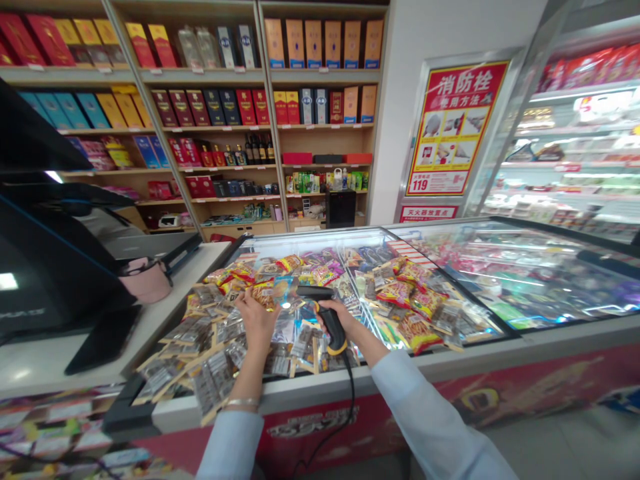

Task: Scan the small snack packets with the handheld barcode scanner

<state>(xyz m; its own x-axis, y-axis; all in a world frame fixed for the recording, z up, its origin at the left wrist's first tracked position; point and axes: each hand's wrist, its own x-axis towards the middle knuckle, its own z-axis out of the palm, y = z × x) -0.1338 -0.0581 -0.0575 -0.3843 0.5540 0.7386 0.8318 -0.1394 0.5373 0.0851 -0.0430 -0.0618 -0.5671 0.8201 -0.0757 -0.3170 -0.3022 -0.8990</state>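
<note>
In the head view my right hand (334,316) is wrapped round the grip of a black and yellow handheld barcode scanner (336,333). Its dark head points left, and a cable (350,387) runs down from the handle. My left hand (257,319) has its fingers and thumb bent about a small brown and yellow snack bag (264,293). A pale label, seemingly a barcode, shows on the bag, facing the scanner. Beneath both hands, clear snack packets (305,343) with tan strips and several red and yellow snack bags (423,300) lie heaped on the glass-topped chest freezer (465,353).
On the left, a counter (45,357) carries a pink cup (145,280), a black flat device (103,339) and a dark monitor-like unit (45,267). Shelves of boxed bottles (310,43) stand behind the freezer. A lit display case (575,153) is at the right.
</note>
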